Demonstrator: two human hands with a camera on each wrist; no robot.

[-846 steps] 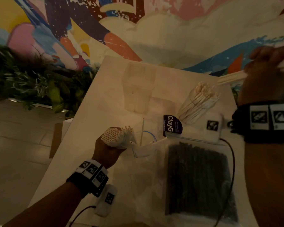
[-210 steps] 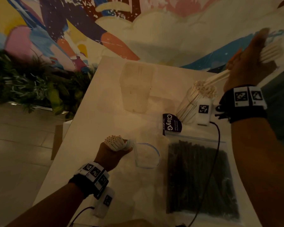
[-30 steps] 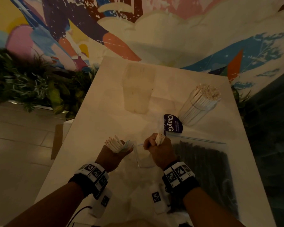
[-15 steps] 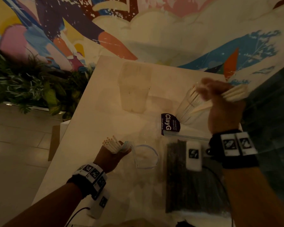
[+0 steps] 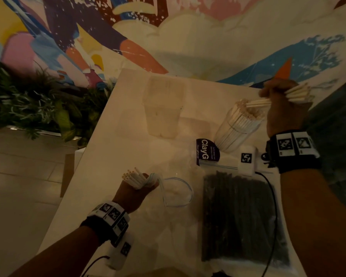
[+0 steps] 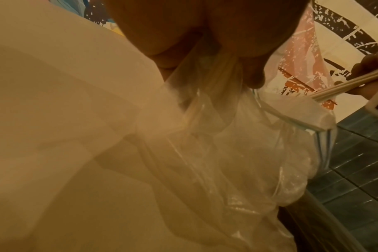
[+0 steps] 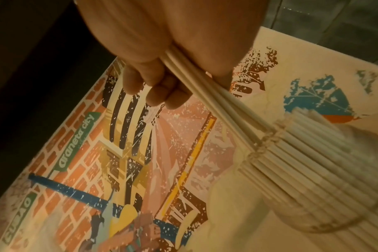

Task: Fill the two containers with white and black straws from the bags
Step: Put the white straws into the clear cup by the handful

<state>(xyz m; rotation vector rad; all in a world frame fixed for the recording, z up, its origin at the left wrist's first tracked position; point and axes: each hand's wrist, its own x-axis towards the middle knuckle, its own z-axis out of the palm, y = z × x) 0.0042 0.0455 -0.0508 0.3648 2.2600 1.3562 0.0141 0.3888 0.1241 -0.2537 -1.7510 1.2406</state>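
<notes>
My right hand (image 5: 280, 108) grips several white straws (image 5: 294, 93) and holds their tips at the mouth of a clear container (image 5: 236, 126) packed with white straws at the table's far right. In the right wrist view the held straws (image 7: 207, 85) touch the top of that bundle (image 7: 302, 153). My left hand (image 5: 134, 188) grips a small bunch of white straws (image 5: 133, 176) together with the neck of their clear bag (image 5: 176, 192), near the table's front left. The left wrist view shows the crumpled bag (image 6: 237, 145) under my fingers. A second clear container (image 5: 164, 108) stands at the back.
A zip bag of black straws (image 5: 240, 222) lies flat at the front right, with a dark "ClayG" label (image 5: 207, 150) by its top. The white table (image 5: 112, 140) ends at a planter (image 5: 28, 104) on the left and a mural wall behind.
My right hand took white straws from the bunch in my left hand, then carried them up and right to the filled container. The left hand's bunch has shrunk.
</notes>
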